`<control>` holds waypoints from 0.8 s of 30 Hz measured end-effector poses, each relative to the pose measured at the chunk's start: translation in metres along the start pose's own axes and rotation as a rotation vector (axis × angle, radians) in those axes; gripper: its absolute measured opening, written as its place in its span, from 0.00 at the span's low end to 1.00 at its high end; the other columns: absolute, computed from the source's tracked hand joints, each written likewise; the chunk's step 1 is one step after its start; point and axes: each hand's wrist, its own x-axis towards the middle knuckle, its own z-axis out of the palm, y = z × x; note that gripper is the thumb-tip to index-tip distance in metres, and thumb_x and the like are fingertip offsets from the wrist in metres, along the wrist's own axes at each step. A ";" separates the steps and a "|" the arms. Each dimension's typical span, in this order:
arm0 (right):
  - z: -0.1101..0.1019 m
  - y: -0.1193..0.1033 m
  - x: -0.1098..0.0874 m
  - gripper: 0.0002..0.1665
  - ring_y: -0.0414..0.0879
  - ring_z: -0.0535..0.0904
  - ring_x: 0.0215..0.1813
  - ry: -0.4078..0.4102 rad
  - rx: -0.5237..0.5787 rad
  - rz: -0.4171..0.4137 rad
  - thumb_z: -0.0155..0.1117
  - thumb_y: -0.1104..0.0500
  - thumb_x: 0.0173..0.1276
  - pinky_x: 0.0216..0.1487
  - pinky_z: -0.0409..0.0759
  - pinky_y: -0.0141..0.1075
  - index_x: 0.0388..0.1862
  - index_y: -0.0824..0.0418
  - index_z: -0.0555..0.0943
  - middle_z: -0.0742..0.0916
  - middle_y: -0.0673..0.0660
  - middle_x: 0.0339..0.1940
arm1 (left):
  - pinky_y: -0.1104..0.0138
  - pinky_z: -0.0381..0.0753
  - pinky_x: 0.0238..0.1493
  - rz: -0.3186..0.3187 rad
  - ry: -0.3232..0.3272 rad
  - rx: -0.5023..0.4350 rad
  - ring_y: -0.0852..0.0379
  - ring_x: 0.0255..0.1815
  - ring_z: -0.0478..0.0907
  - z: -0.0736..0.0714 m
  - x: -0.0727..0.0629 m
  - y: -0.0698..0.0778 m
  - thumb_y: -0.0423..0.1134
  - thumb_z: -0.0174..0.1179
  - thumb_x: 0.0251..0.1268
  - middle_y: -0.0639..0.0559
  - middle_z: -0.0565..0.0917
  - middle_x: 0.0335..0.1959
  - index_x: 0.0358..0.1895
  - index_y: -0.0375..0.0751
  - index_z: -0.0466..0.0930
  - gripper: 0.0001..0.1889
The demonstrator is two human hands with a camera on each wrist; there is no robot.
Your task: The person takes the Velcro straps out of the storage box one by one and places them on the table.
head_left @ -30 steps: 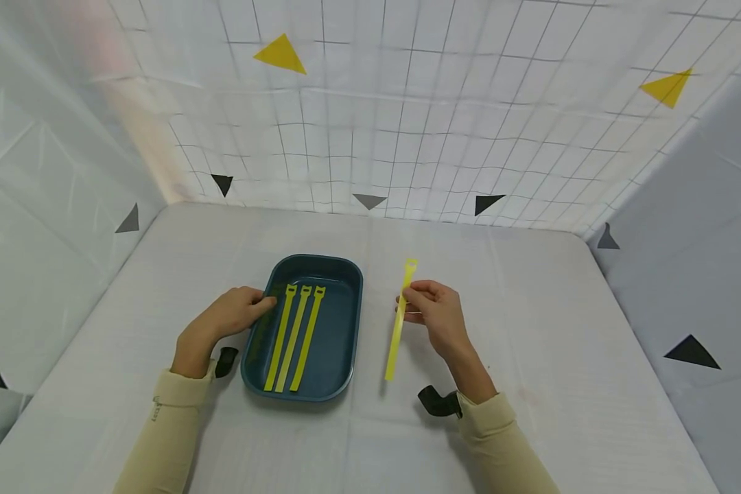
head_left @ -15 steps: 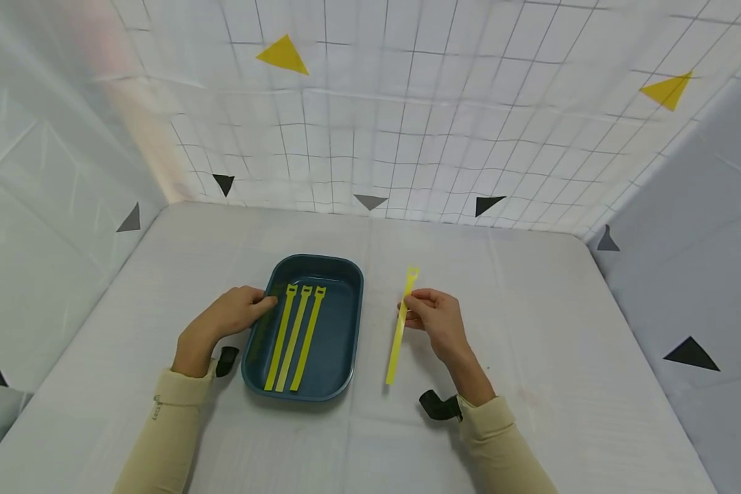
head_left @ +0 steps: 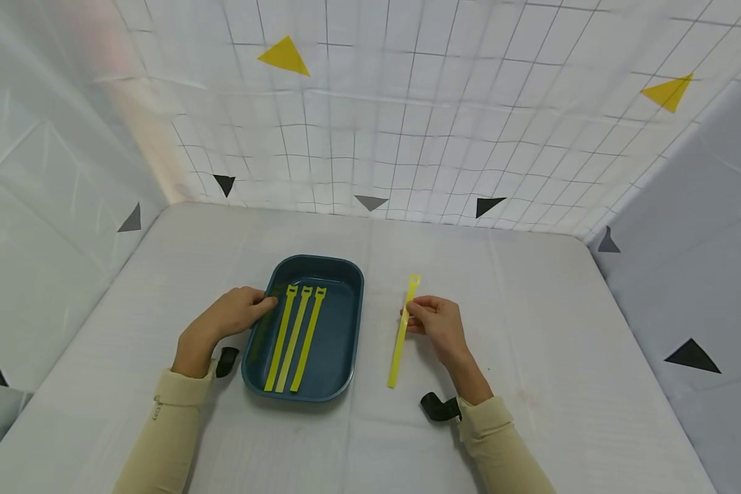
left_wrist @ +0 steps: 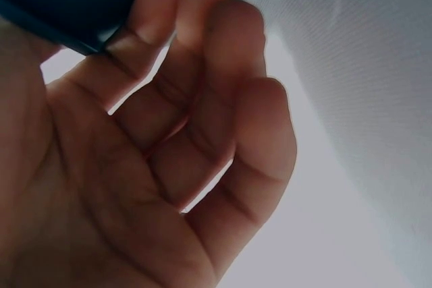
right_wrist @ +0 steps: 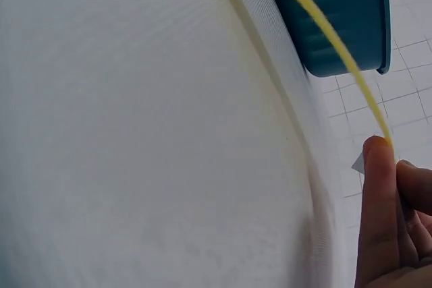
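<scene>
My left hand [head_left: 231, 314] grips the left wall of a dark teal tray [head_left: 344, 357], thumb over the rim and fingers outside. The left wrist view shows those curled fingers [left_wrist: 233, 38] against the tray [left_wrist: 61, 5]. Three yellow hook-and-loop cable ties lie side by side in the tray, slotted heads away from me; the rightmost tie [head_left: 309, 339] lies near the tray's middle. Right of the tray, my right hand [head_left: 440, 326] pinches another yellow cable tie [head_left: 398, 353] between thumb and fingers, near its slotted head. In the right wrist view this tie [right_wrist: 331, 35] bows gently away from the fingertips.
A white cover spreads over the table [head_left: 543, 343]. White sheeting with grid lines [head_left: 370, 130] stands behind it, and plain sheets hang at both sides. A black wrist camera mount [head_left: 438, 406] sits beneath the right wrist, another mount [head_left: 226, 361] at the left wrist.
My right hand has come slightly towards me, lowering the pinched cable tie in the head view. The left hand, the tray and the ties in it have stayed put.
</scene>
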 end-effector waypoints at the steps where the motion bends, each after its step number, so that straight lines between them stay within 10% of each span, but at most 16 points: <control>1: 0.000 0.001 0.001 0.14 0.45 0.85 0.27 0.000 -0.002 -0.001 0.64 0.67 0.69 0.32 0.84 0.36 0.48 0.78 0.79 0.87 0.69 0.38 | 0.62 0.67 0.27 -0.001 0.000 0.000 0.55 0.21 0.67 0.000 0.000 0.000 0.50 0.47 0.78 0.52 0.68 0.18 0.25 0.41 0.72 0.22; 24: -0.001 0.007 0.003 0.08 0.45 0.77 0.17 0.031 -0.350 0.011 0.65 0.64 0.67 0.21 0.79 0.36 0.35 0.70 0.83 0.82 0.59 0.20 | 0.62 0.67 0.28 -0.002 -0.011 0.011 0.55 0.22 0.67 0.000 0.001 0.000 0.49 0.47 0.78 0.51 0.69 0.19 0.26 0.40 0.73 0.21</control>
